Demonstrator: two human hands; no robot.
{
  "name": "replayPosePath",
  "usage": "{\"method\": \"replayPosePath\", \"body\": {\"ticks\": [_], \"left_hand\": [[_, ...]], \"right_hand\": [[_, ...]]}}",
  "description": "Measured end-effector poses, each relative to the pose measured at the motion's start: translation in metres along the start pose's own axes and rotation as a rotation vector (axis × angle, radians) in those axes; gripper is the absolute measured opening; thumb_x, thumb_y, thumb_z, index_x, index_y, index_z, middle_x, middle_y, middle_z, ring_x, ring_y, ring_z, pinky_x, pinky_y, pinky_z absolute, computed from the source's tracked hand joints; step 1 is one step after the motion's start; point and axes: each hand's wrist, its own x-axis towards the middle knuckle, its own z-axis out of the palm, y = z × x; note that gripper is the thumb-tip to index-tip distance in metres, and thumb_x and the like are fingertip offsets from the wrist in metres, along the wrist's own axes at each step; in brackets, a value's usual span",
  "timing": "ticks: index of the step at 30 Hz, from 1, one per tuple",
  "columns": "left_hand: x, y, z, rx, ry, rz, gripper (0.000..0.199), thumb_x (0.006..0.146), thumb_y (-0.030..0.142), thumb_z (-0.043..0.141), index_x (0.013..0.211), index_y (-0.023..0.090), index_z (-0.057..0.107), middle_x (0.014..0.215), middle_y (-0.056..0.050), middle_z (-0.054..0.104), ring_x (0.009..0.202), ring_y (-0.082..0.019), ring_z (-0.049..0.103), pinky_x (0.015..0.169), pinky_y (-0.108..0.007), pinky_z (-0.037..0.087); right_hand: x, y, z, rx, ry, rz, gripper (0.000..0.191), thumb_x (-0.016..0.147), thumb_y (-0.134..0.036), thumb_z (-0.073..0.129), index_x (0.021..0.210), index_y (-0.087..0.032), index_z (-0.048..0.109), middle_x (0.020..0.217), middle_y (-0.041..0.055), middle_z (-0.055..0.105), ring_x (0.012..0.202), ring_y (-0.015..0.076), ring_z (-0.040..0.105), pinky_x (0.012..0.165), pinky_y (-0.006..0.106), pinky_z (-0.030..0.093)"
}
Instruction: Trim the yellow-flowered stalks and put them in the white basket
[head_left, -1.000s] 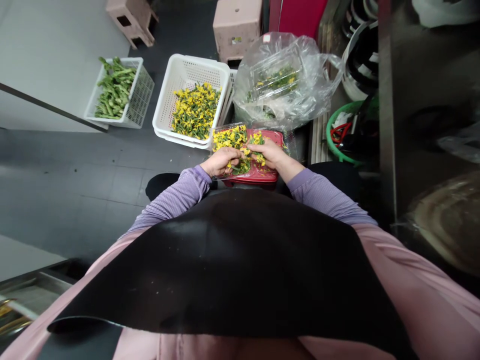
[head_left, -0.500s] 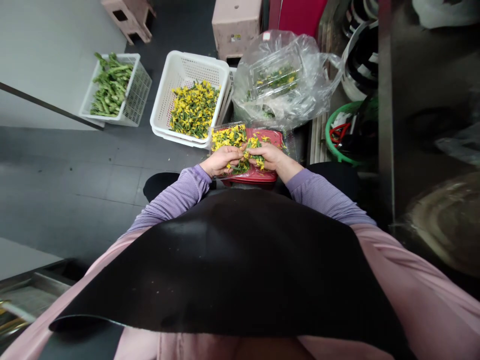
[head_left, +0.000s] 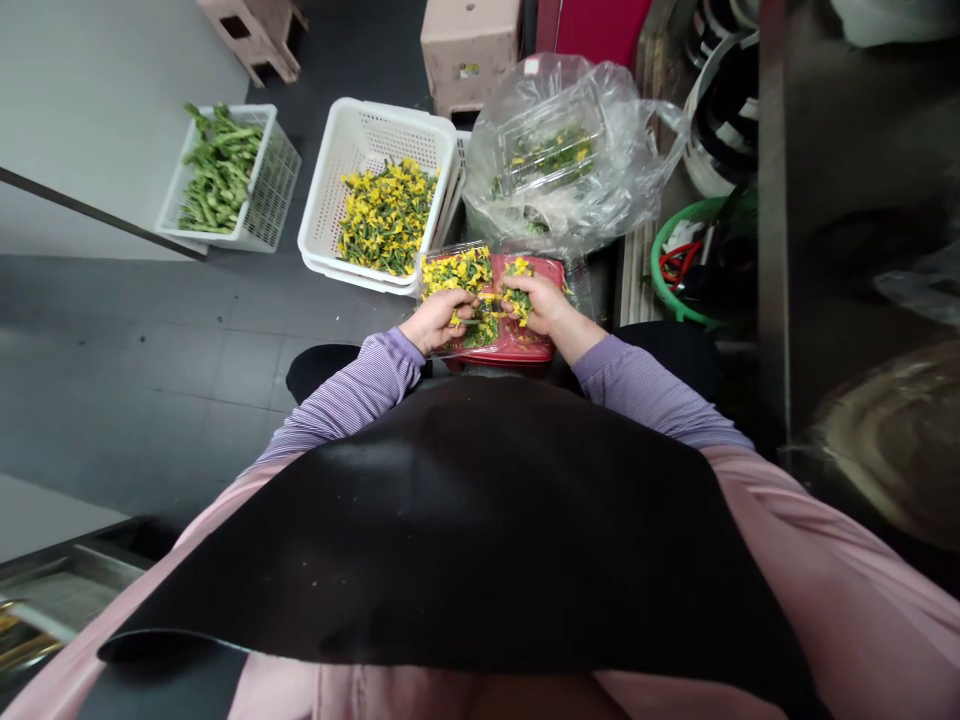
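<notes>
My left hand [head_left: 441,318] is closed, pinching small yellow flowers with green stems over a clear plastic tray. That tray [head_left: 429,338] holds rows of the same yellow flowers [head_left: 463,268] and rests on the left part of a red stool-like surface [head_left: 541,350]. On the right side, my right hand [head_left: 544,305] is closed round a bunch of yellow flowers [head_left: 517,296], their heads and green stems showing past the fingers. A small gap separates the two hands, with some yellow petals between them.
A white basket [head_left: 319,225] of loose yellow flowers stands ahead left; another basket [head_left: 276,195] holds thick green stalks. A clear plastic bag [head_left: 637,170] with a clear box [head_left: 551,140] lies ahead. At right are a green tub [head_left: 664,250] and metal shelf [head_left: 774,200]. Stools [head_left: 471,50] stand behind.
My hands have drawn slightly apart. The right fingers have turned down and closed over the bunch, while the left hand still pinches flowers above the tray.
</notes>
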Motion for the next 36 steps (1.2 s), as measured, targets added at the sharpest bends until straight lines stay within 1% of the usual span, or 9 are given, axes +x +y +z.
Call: {"method": "replayPosePath", "body": {"ticks": [3, 5, 10, 13, 16, 21, 24, 31, 36], "left_hand": [[0.003, -0.001, 0.004, -0.051, 0.139, -0.024, 0.027, 0.1, 0.009, 0.045, 0.074, 0.016, 0.052, 0.045, 0.008, 0.038, 0.034, -0.003, 0.028, 0.034, -0.014, 0.018], [0.003, -0.002, 0.01, -0.087, 0.165, -0.011, 0.027, 0.099, 0.008, 0.046, 0.074, 0.016, 0.051, 0.045, 0.008, 0.04, 0.034, -0.004, 0.029, 0.034, -0.014, 0.02], [0.006, -0.007, 0.024, -0.138, 0.247, 0.049, 0.026, 0.101, 0.011, 0.05, 0.076, 0.017, 0.05, 0.046, 0.007, 0.042, 0.036, -0.004, 0.035, 0.037, -0.014, 0.025], [0.013, -0.011, 0.019, -0.076, 0.306, 0.076, 0.023, 0.103, 0.014, 0.049, 0.081, 0.016, 0.054, 0.048, 0.007, 0.047, 0.035, -0.004, 0.035, 0.038, -0.016, 0.026], [0.017, -0.014, 0.004, 0.031, 0.332, 0.146, 0.017, 0.101, 0.009, 0.051, 0.088, 0.015, 0.059, 0.049, 0.008, 0.047, 0.035, -0.004, 0.033, 0.038, -0.017, 0.026], [0.006, -0.018, -0.007, 0.18, 0.058, 0.122, 0.009, 0.095, 0.015, 0.065, 0.086, 0.014, 0.064, 0.045, 0.01, 0.041, 0.034, -0.004, 0.029, 0.038, -0.018, 0.021], [0.001, -0.021, -0.004, 0.23, -0.029, 0.163, 0.016, 0.092, 0.019, 0.07, 0.078, 0.014, 0.064, 0.047, 0.008, 0.043, 0.036, -0.003, 0.028, 0.039, -0.019, 0.017], [0.004, -0.025, -0.005, 0.303, -0.021, 0.204, 0.022, 0.09, 0.009, 0.055, 0.07, 0.014, 0.065, 0.048, 0.006, 0.043, 0.037, -0.004, 0.027, 0.043, -0.021, 0.015], [0.005, -0.026, 0.0, 0.346, -0.058, 0.283, 0.022, 0.081, 0.007, 0.058, 0.06, 0.014, 0.061, 0.049, 0.005, 0.048, 0.043, -0.003, 0.033, 0.047, -0.019, 0.022]], "right_hand": [[-0.007, 0.0, 0.009, -0.354, 0.096, -0.22, 0.021, 0.076, -0.026, 0.079, 0.087, -0.02, 0.062, 0.086, 0.0024, 0.067, 0.088, 0.0214, 0.063, 0.089, 0.038, 0.055], [-0.014, 0.003, 0.018, -0.576, 0.063, -0.287, 0.022, 0.071, -0.022, 0.08, 0.086, -0.021, 0.064, 0.092, 0.0042, 0.07, 0.099, 0.0268, 0.064, 0.102, 0.043, 0.05], [-0.019, 0.013, 0.028, -0.759, 0.063, -0.304, 0.02, 0.071, -0.016, 0.075, 0.087, -0.022, 0.066, 0.101, 0.0094, 0.074, 0.113, 0.0347, 0.065, 0.111, 0.048, 0.045], [-0.016, 0.015, 0.026, -0.682, 0.123, -0.264, 0.016, 0.073, -0.015, 0.072, 0.087, -0.02, 0.067, 0.099, 0.0097, 0.075, 0.108, 0.0319, 0.067, 0.106, 0.044, 0.048], [-0.013, 0.013, 0.023, -0.435, 0.183, -0.114, 0.011, 0.076, -0.018, 0.071, 0.085, -0.019, 0.065, 0.081, 0.0042, 0.071, 0.085, 0.023, 0.067, 0.086, 0.037, 0.055], [-0.01, 0.008, 0.021, -0.048, 0.133, 0.062, 0.01, 0.076, -0.017, 0.071, 0.079, -0.018, 0.062, 0.069, 0.0003, 0.066, 0.064, 0.0129, 0.059, 0.059, 0.023, 0.048], [-0.009, 0.007, 0.021, 0.023, 0.117, 0.105, 0.014, 0.075, -0.018, 0.076, 0.08, -0.017, 0.063, 0.069, 0.0012, 0.068, 0.062, 0.0129, 0.058, 0.057, 0.024, 0.047], [-0.013, 0.012, 0.022, 0.097, 0.093, 0.077, 0.023, 0.068, -0.016, 0.083, 0.082, -0.019, 0.065, 0.067, -0.0019, 0.068, 0.066, 0.0141, 0.061, 0.064, 0.026, 0.051], [-0.023, 0.012, 0.025, 0.199, 0.014, 0.249, 0.018, 0.075, -0.019, 0.077, 0.076, -0.018, 0.059, 0.061, -0.0022, 0.059, 0.05, 0.009, 0.046, 0.042, 0.02, 0.032]]}}
